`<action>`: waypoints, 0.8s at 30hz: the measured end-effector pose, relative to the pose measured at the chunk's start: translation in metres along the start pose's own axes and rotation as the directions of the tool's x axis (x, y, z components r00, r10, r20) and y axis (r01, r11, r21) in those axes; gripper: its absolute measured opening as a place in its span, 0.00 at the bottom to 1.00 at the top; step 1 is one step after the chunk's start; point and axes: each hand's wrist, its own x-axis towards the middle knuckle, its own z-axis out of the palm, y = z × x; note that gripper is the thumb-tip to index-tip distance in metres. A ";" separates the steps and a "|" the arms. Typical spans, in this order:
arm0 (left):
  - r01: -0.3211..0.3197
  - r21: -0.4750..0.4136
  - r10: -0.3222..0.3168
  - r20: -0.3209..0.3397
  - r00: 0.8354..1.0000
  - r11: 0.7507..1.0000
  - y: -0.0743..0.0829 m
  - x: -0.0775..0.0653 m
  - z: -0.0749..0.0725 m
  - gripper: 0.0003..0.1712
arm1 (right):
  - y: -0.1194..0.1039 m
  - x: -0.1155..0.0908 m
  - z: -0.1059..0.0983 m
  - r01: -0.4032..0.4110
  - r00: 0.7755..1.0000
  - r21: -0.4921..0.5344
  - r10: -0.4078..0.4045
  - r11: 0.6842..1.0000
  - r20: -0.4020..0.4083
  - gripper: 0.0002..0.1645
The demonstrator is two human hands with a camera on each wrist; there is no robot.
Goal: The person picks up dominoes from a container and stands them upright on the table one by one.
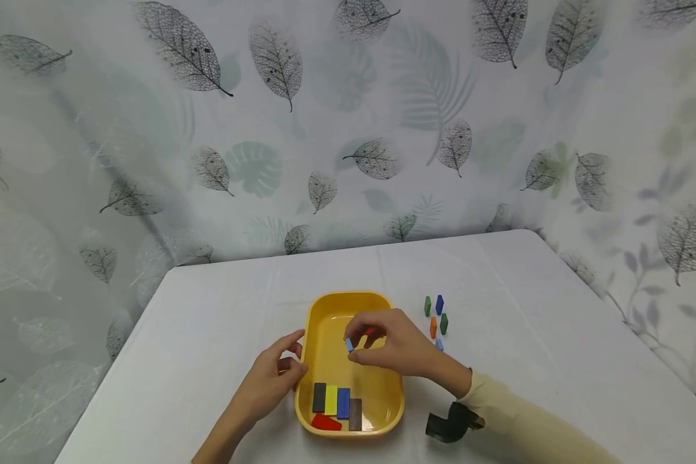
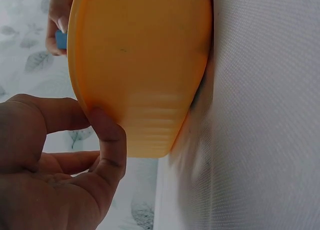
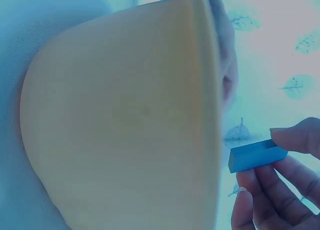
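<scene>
A yellow plastic tray [image 1: 332, 356] stands on the table. My left hand [image 1: 269, 385] grips its left rim; in the left wrist view the thumb [image 2: 110, 135] lies against the outer wall. Above the tray, my right hand [image 1: 393, 340] pinches a light blue block [image 3: 256, 156] between thumb and fingertips. At the tray's near end lie a black block [image 1: 319, 397], a yellow block [image 1: 331, 400], a blue block [image 1: 343, 403] and a brown block [image 1: 355, 414] side by side, with a red block [image 1: 326, 422] in front. Something red [image 1: 370, 331] shows by my right fingers, mostly hidden.
Right of the tray, small blocks stand on the white table [image 1: 226, 322]: two green blocks [image 1: 427, 306], a dark blue block [image 1: 439, 305], an orange block [image 1: 433, 327] and a light blue block [image 1: 439, 344]. A black curved object [image 1: 449, 424] sits by my right sleeve.
</scene>
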 end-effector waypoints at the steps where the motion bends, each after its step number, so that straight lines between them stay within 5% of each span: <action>1: -0.001 -0.002 0.001 0.001 1.000 1.000 0.000 0.000 0.000 0.35 | 0.000 -0.001 -0.002 0.001 1.000 -0.004 -0.001 1.000 -0.010 0.09; 24: -0.017 0.026 0.017 0.013 1.000 1.000 -0.001 0.002 0.000 0.35 | -0.003 -0.035 -0.051 -0.038 0.981 -0.009 0.035 0.999 -0.191 0.13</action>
